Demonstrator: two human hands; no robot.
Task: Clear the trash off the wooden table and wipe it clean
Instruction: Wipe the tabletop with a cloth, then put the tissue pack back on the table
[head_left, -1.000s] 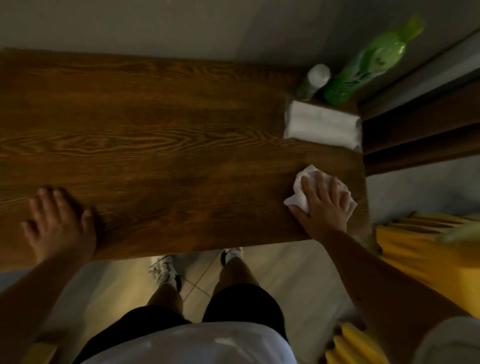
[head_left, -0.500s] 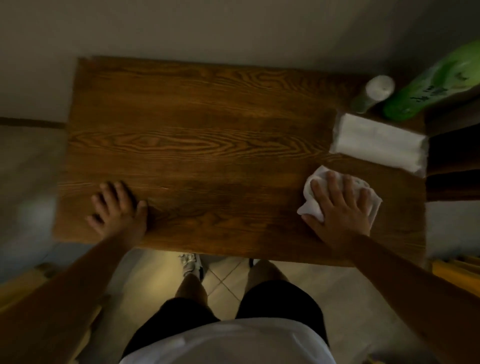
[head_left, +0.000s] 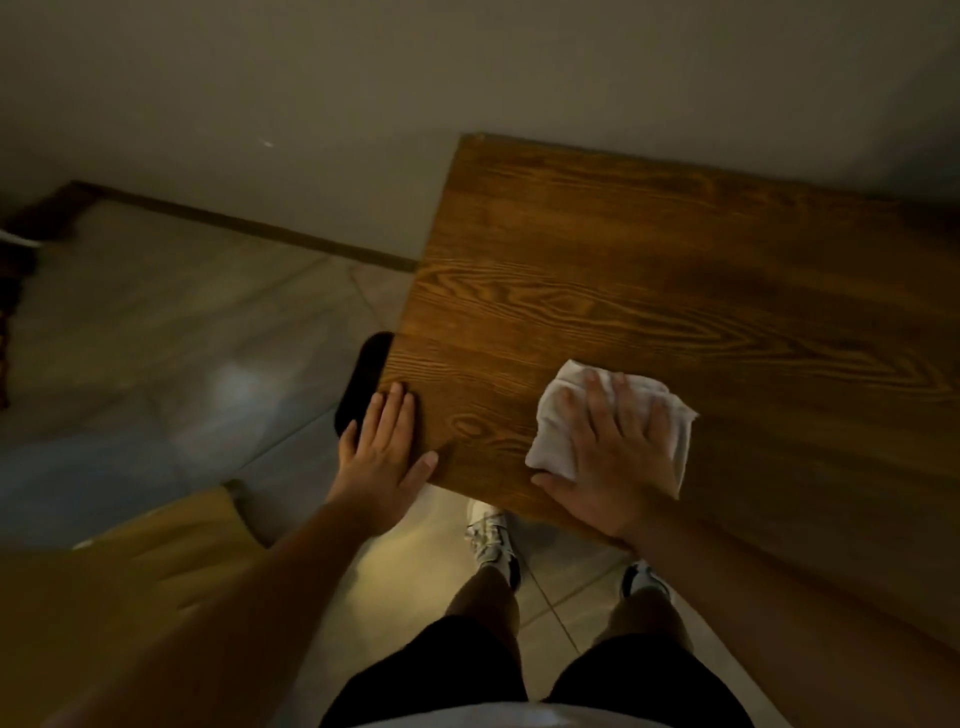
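The dark wooden table (head_left: 649, 270) fills the right half of the view, its grain bare where it shows. My right hand (head_left: 615, 462) lies flat on a crumpled white cloth (head_left: 561, 415) near the table's front edge, pressing it onto the wood. My left hand (head_left: 384, 452) rests palm down on the table's front left corner, fingers spread, holding nothing. No trash shows on the visible part of the table.
A black bin (head_left: 361, 384) stands on the tiled floor right beside the table's left edge. A yellowish object (head_left: 130, 551) sits low at the left. The wall runs behind the table. My legs and shoes (head_left: 491, 535) are below the front edge.
My right hand has slid the cloth leftward along the front of the table. The view has swung left, so the bottles and tissue pack are out of frame and the bin appears.
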